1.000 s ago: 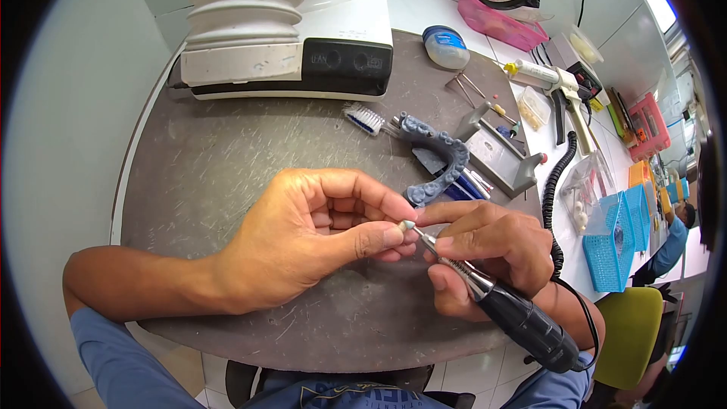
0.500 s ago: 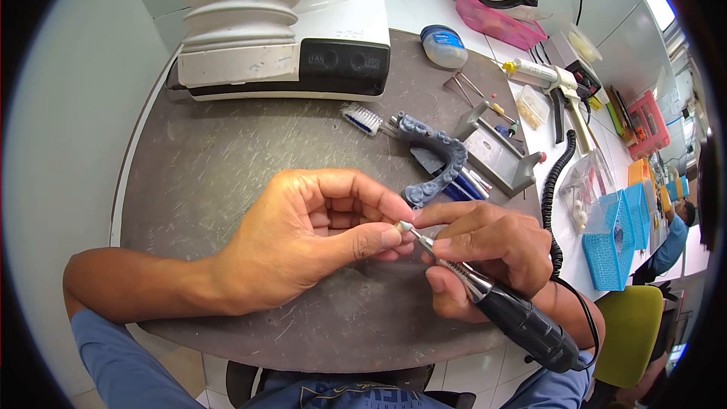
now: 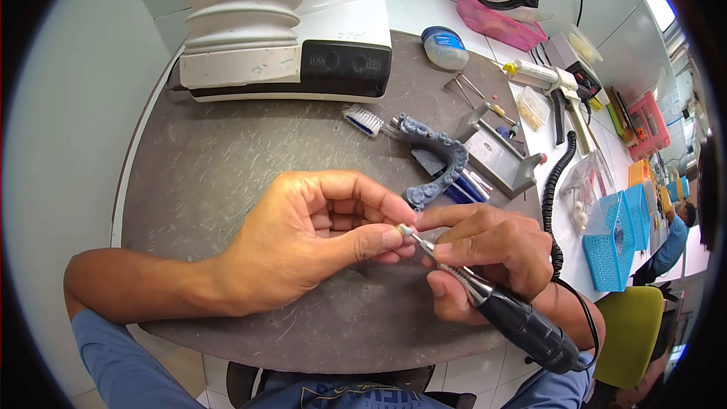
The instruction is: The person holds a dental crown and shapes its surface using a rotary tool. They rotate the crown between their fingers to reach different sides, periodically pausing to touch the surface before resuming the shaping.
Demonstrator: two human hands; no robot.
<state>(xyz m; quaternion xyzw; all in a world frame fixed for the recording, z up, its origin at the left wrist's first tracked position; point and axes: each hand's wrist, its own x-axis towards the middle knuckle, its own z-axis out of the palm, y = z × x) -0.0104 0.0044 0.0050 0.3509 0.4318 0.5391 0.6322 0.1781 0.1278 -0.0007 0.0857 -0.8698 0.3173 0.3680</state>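
Note:
Between the thumb and fingers of my left hand (image 3: 303, 238) is a small tooth-coloured dental crown (image 3: 400, 229), mostly covered by the fingertips. My right hand (image 3: 492, 246) is closed round a black and silver rotary handpiece (image 3: 522, 322), held like a pen and pointing up to the left. A pale blue tip (image 3: 408, 231) on the handpiece meets the crown, or lies very close to it. Just beyond my fingers, a grey dental arch model (image 3: 454, 157) rests on the bench, partly over some blue and white pens.
A white suction unit (image 3: 348, 23) with a ribbed hose stands at the back. Near the model lie a brush (image 3: 363, 120) and a grey metal stand (image 3: 496, 151). A coiled black cord (image 3: 556, 197) runs along the right. Blue baskets (image 3: 609, 246) and a seated person (image 3: 670, 238) are farther right.
The handpiece's tip has shifted very slightly against the crown. Both hands keep the same hold and place.

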